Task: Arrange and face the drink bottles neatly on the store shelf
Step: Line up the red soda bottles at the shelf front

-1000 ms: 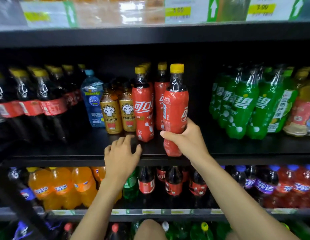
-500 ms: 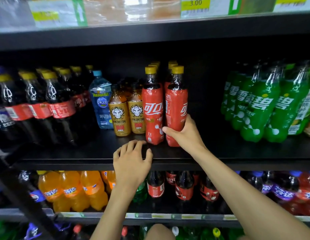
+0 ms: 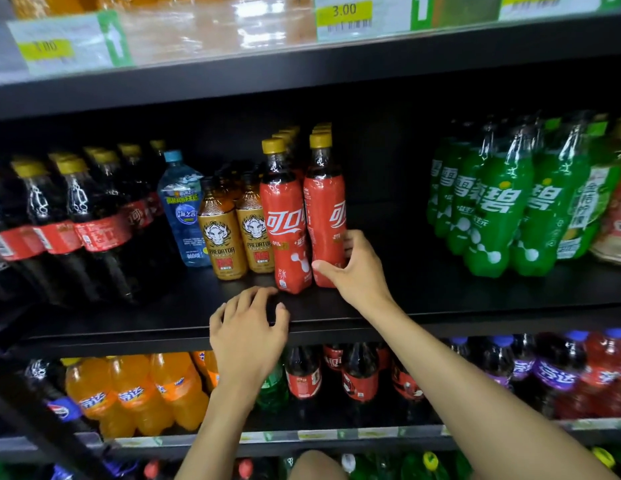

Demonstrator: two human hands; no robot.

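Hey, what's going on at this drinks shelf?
A person is tidying store drinks. Their right hand grips a red cola bottle, upright on the middle shelf right beside a matching bottle. The left hand rests on the shelf's front edge, holding nothing.

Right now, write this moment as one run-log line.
step: facing bottles | right hand: grips red cola bottle, upright on shelf | left hand: on shelf edge, holds nothing
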